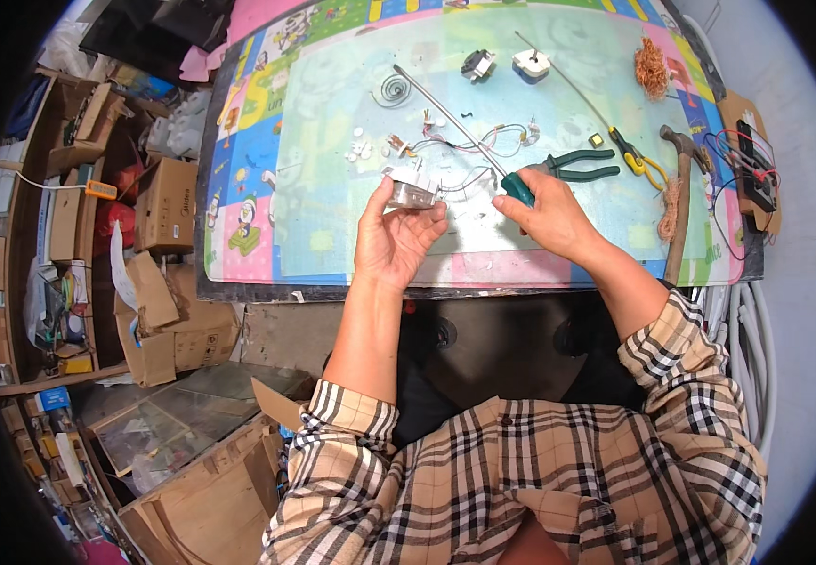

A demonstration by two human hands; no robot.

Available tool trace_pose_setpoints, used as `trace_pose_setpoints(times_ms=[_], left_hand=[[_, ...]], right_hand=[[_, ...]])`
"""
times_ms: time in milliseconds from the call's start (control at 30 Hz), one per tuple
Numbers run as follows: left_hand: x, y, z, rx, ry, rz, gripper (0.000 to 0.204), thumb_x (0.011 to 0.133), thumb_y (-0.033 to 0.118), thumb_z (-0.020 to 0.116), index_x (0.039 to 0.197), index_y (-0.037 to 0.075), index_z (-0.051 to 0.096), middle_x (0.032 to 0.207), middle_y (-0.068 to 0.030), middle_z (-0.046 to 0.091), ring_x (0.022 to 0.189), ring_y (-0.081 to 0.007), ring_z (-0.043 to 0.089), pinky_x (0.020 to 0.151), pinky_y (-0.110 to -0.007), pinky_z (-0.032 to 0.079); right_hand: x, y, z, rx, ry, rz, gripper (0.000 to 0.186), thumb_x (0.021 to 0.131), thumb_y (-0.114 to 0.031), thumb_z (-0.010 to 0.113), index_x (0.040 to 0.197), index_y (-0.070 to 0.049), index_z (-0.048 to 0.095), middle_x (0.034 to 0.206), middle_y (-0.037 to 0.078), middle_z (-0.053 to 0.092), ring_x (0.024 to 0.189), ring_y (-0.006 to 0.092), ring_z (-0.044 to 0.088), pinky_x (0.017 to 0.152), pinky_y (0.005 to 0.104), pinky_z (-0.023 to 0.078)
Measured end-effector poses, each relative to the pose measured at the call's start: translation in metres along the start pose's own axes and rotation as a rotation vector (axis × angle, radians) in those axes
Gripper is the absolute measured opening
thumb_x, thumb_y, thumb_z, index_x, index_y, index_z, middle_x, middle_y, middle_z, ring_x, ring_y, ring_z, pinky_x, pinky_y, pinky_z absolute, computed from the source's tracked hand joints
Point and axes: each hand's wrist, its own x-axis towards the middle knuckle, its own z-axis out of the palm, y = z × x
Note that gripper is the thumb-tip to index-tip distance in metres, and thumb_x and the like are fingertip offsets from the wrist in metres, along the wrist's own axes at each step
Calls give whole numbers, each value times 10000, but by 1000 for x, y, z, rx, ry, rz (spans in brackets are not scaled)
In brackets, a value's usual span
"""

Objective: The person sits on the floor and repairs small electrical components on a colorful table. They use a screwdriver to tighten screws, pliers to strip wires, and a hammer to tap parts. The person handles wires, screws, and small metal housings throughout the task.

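Observation:
My left hand (396, 240) is palm up at the near part of the table, its fingers curled round a small boxy part, grey and partly see-through (414, 195), with a white piece on top. My right hand (556, 215) grips the green handle of a long screwdriver (455, 119). Its shaft slants up and left over the table, the tip lying near a spiral spring (394, 90). Beyond both hands are thin coloured wires with small connectors (464, 144) and several white bits (359, 151). Green-handled pliers (585, 168) lie just past my right hand.
A patterned mat (332, 245) covers the table. Farther back are two small black-and-white parts (476, 66) and a copper wire bundle (653, 68). On the right lie yellow-handled pliers (638, 158), a hammer (680, 202) and a meter-like black device (756, 169). Cardboard boxes (165, 205) crowd the left.

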Motion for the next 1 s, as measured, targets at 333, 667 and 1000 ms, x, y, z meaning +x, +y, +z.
trace_pose_setpoints(times_ms=[333,667,1000], left_hand=[[-1,0,5,-90,34,-18,512,878,411,622,1098,-45,541,920,-180,654,764,-301,686,653,-403,615],[-1,3,2,-111,-14,-46,619,882,520,546,1027,-81,560,844,-216,664,730,-293,686,656,-400,604],[-2,6,2,-82,19,-22,627,883,529,539,1023,-82,553,844,-240,662,737,-299,689,667,-401,605]], right_hand=[[0,6,3,-18,-43,-60,365,871,-324,654,862,24,546,668,76,545,576,143,537,558,318,454],[-6,-7,0,-54,-95,-24,416,841,-349,654,841,59,575,808,231,595,781,375,591,726,430,457],[-9,-7,1,-108,-90,-58,422,844,-358,641,838,59,573,832,244,597,811,390,586,741,447,451]])
